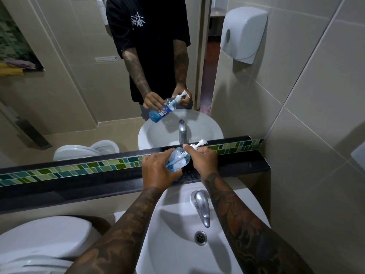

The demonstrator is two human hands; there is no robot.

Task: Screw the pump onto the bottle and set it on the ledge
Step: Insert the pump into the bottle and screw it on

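A clear bottle [178, 160] with blue liquid is tilted, its neck pointing up and to the right, just above the dark ledge [243, 162]. My left hand [158, 171] wraps around the bottle's lower body. The white pump [198, 145] sits at the bottle's neck, and my right hand [204, 160] pinches its collar with thumb and fingers. The pump's nozzle sticks out to the upper right. The mirror above shows the same grip from the other side.
A white sink [177, 244] with a chrome tap [201, 206] lies below my arms. A toilet [43, 240] stands at the lower left. A strip of green mosaic tiles [79, 171] backs the ledge. A white paper dispenser [244, 34] hangs on the right wall.
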